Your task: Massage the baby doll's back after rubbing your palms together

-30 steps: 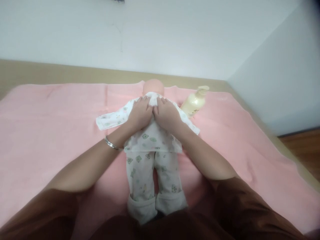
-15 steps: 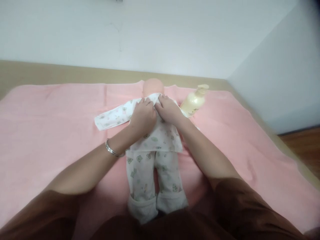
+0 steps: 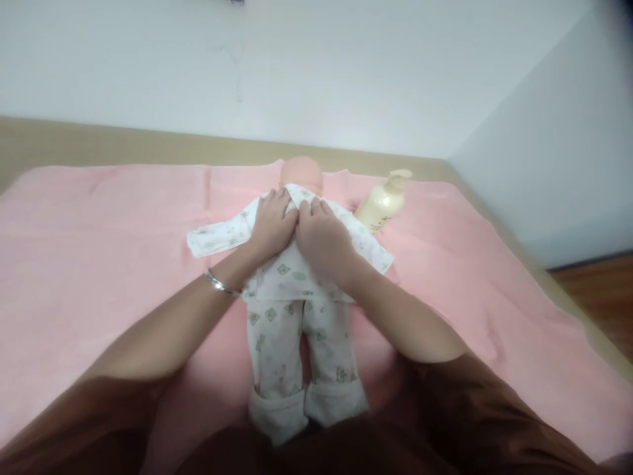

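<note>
A doll lies on its back with its bald head (image 3: pixel 301 173) at the far end. It wears a white baby shirt (image 3: pixel 291 274) printed with small green figures, and matching baby trousers (image 3: pixel 277 343) with turned-up cuffs. My left hand (image 3: pixel 273 225), silver bangles at its wrist, holds the shirt's chest just below the neck, fingers bent over the cloth. Right beside it my right hand (image 3: pixel 324 237) grips the shirt front, its fingertips pressed together on the fabric. The two hands touch or nearly touch, and what lies under them is hidden. Both shirt sleeves spread outward.
A pale yellow pump bottle (image 3: pixel 382 203) leans at the doll's upper right, near the shirt sleeve. Beneath everything is a pink blanket (image 3: pixel 123 264) on a tan surface (image 3: pixel 99 137). A white wall (image 3: pixel 316 72) rises behind, with another at the right.
My right hand has moved left and slightly down from the collar across the chest, uncovering the right sleeve. My left hand has shifted a little left; the collar cloth lies flatter.
</note>
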A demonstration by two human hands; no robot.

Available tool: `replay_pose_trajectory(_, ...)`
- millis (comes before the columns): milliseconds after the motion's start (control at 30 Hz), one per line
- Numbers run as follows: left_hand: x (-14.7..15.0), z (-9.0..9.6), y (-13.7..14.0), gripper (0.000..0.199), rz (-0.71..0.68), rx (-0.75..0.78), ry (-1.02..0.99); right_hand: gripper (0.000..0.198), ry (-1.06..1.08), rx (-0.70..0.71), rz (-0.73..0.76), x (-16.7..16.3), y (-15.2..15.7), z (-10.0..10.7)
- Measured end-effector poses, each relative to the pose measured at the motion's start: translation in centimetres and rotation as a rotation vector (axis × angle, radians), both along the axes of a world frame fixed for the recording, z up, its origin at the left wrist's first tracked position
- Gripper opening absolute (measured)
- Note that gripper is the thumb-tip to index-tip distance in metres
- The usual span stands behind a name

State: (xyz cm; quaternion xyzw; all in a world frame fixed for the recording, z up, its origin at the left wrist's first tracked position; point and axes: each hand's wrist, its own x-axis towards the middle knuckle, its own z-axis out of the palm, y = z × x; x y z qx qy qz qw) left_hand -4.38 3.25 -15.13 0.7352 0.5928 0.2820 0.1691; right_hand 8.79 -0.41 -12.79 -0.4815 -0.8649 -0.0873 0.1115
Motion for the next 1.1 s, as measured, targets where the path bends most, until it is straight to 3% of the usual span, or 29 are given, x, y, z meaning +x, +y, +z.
replay_pose_trajectory(133, 0.0, -0.4, -0.1, 0.043, 0.023, 0.092, -0.059, 0.043, 0.139, -0.077, -0.056, 0.2, 0.8, 0.1)
replay_pose_trajectory(367, 0.3, -0.5, -0.4, 0.057, 0.077, 0.077, -0.01, 0.048, 0.259, -0.249, -0.163, 1.4, 3.5, 0.1)
replay_pose_trajectory(600, 0.3, -0.6, -0.4, 0.057, 0.086, 0.073, -0.045, 0.053, 0.292, -0.233, -0.172, 1.5, 3.9, -0.8)
replay_pose_trajectory(767, 0.1, -0.6, -0.3, 0.057, 0.059, 0.063, -0.04, 0.047, 0.327, -0.231, -0.136, 1.6, 3.8, -0.3)
replay_pose_trajectory(900, 0.1, -0.5, -0.3, 0.056, 0.07, 0.037, -0.035, 0.05, 0.393, -0.11, -0.076, 1.8, 3.2, 0.7)
replay_pose_trajectory(1000, 0.0, -0.6, -0.4, 0.054, 0.082, 0.032, -0.046, 0.057, 0.439, -0.025, -0.134, 1.4, 2.4, 1.0)
replay_pose_trajectory(1100, -0.1, -0.9, -0.3, 0.053, 0.086, 0.047, -0.02, 0.056, 0.369, -0.079, -0.154, 0.5, 1.6, 0.5)
